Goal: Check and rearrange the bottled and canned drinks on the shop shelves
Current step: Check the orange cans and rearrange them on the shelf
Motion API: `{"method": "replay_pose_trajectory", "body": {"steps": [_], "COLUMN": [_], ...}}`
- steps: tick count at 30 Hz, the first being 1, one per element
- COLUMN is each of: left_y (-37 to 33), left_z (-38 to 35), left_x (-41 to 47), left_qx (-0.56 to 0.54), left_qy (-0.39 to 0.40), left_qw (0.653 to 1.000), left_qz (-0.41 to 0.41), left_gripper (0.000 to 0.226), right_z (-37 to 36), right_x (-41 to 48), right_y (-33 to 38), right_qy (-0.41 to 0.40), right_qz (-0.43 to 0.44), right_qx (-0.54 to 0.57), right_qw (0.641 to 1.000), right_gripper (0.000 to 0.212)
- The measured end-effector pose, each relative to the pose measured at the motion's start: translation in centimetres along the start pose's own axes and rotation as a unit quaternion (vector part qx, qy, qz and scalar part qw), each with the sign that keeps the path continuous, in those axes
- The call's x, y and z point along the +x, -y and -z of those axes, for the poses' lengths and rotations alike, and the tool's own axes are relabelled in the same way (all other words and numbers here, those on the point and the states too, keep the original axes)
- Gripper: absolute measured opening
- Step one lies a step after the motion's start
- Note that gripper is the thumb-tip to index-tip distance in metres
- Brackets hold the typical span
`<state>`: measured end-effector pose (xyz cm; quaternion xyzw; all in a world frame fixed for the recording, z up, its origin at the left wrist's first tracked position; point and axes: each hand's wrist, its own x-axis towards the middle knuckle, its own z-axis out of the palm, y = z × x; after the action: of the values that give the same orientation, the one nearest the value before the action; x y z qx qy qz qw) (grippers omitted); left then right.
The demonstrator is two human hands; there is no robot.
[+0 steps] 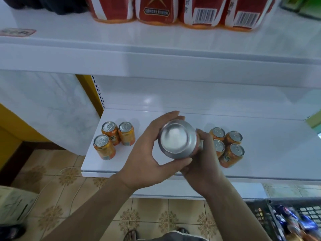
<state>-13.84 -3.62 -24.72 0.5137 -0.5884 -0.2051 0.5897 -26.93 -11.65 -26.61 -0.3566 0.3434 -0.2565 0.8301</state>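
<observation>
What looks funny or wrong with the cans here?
Only the held can: the left hand and right hand grip it tipped over, its bare silver bottom facing the camera. The orange cans on the white shelf all stand upright, three to the left and four to the right. No spill or dent shows.
</observation>
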Motion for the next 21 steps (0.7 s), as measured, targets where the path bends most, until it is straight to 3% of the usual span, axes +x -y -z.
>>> {"method": "replay_pose_trajectory", "body": {"steps": [2,3,5,8,10,13,16,18,21], "left_y": [0.0,-0.1,-0.4,0.5,1.3,2.0,1.4,1.0,1.3], "left_z": [0.0,0.0,-0.4,-0.3,0.0,0.2,0.0,0.0,0.1], "left_x": [0.2,0.4,1.0,1.3,1.0,0.5,0.9,1.2,1.1], "left_qx": [-0.029,-0.07,-0.196,-0.257,-0.243,-0.238,-0.257,-0.228,-0.187], "left_qy": [-0.032,-0.059,-0.116,-0.119,-0.088,-0.056,-0.087,-0.066,-0.005], "left_qw": [0.999,0.994,0.958,0.91,0.912,0.93,0.921,0.923,0.933], "left_qz": [0.023,0.058,0.174,0.304,0.319,0.274,0.281,0.302,0.307], "left_gripper": [0.075,0.07,0.051,0.044,0.041,0.053,0.05,0.05,0.052], "right_z": [0.6,0.8,1.1,0.8,0.2,0.0,0.6,1.1,1.0], "right_x": [0.0,-0.1,-0.5,-0.7,-0.9,-0.6,-0.8,-0.9,-0.7], "right_y": [0.4,0.6,0.9,1.4,1.9,2.8,3.1,3.2,3.4], "right_qy": [0.011,0.017,0.012,-0.004,-0.049,-0.073,-0.035,-0.021,-0.066], "right_qz": [0.057,0.088,0.153,0.202,0.194,0.17,0.191,0.219,0.202], "right_qx": [-0.063,-0.091,-0.163,-0.243,-0.237,-0.257,-0.319,-0.334,-0.273], "right_qw": [0.996,0.992,0.975,0.949,0.951,0.949,0.928,0.916,0.938], "right_gripper": [0.057,0.051,0.037,0.05,0.04,0.027,0.041,0.052,0.053]}}
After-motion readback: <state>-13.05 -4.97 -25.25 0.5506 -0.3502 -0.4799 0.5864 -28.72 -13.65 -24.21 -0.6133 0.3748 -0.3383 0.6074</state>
